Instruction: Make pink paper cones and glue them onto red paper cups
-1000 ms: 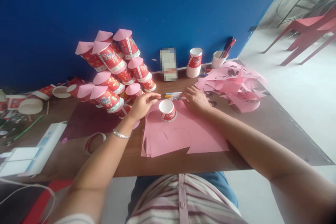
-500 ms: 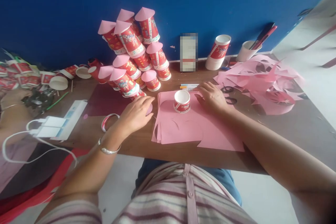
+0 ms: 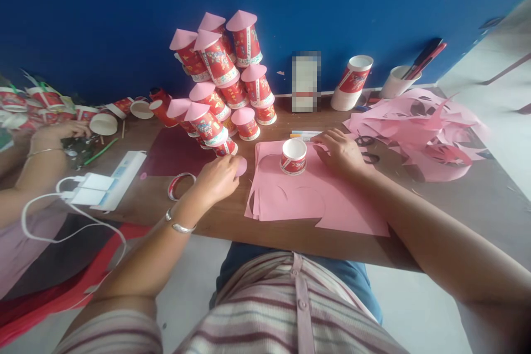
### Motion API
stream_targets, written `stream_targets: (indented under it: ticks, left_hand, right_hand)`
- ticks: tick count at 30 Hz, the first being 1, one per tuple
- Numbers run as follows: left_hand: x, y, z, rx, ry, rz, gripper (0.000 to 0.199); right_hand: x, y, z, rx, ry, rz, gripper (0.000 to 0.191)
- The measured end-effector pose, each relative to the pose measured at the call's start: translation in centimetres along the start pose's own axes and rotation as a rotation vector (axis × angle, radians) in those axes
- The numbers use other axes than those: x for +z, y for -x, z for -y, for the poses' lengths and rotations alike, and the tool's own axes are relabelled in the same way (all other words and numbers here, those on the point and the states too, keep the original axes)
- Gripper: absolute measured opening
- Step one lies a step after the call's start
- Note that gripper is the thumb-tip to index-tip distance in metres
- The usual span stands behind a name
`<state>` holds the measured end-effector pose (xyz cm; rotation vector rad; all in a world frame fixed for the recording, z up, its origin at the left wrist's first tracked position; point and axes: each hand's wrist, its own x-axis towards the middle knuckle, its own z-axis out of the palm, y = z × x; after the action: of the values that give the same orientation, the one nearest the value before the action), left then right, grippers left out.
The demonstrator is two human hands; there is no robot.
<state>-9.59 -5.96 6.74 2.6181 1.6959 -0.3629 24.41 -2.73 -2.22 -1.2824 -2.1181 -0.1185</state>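
My left hand [image 3: 219, 177] is closed, its fingertips pinching the edge of a small pink paper circle [image 3: 241, 166]. My right hand [image 3: 340, 149] rests on the upper right of the pink paper sheets [image 3: 290, 202], fingers stretched out. Between the hands, a short red-and-white paper cup [image 3: 293, 157] stands on the sheets, its opening upward. Curved lines show on the top sheet. Black scissor handles [image 3: 367, 149] stick out beyond my right hand; the blades are hidden. Pens [image 3: 305, 134] lie just past the sheets.
Stacked red cups with pink cone tops [image 3: 215, 61] stand against the blue wall. Pink paper scraps [image 3: 418, 127] are heaped at right, near a pen cup [image 3: 398, 83]. A tape roll [image 3: 181, 187] and power strip [image 3: 122, 180] lie left. Another person's hand [image 3: 58, 135] works at far left.
My left hand's fingers have closed together at the pink circle. My right hand has stayed on the sheets. The whole view has shifted slightly.
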Motion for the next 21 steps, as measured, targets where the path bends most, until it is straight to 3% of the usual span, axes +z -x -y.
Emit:
stream_targets:
  ticks: [5, 10, 15, 21]
  left_hand:
    - [0.42, 0.00, -0.34, -0.027, -0.059, -0.025, 0.037]
    - [0.14, 0.52, -0.12, -0.035, 0.023, -0.036, 0.036]
    - [-0.01, 0.69, 0.32, 0.003, 0.102, -0.028, 0.048]
    - [-0.15, 0.63, 0.10, -0.007, 0.048, 0.030, 0.052]
  right_hand:
    - [-0.12, -0.04, -0.06, 0.025, -0.021, 0.036, 0.022]
    - [0.02, 0.05, -0.25, 0.024, -0.007, 0.021, 0.021]
    - [0.34, 0.20, -0.37, 0.016, -0.010, 0.034, 0.021]
    - [0.40, 0.28, -0.18, 0.031, -0.010, 0.053, 0.024]
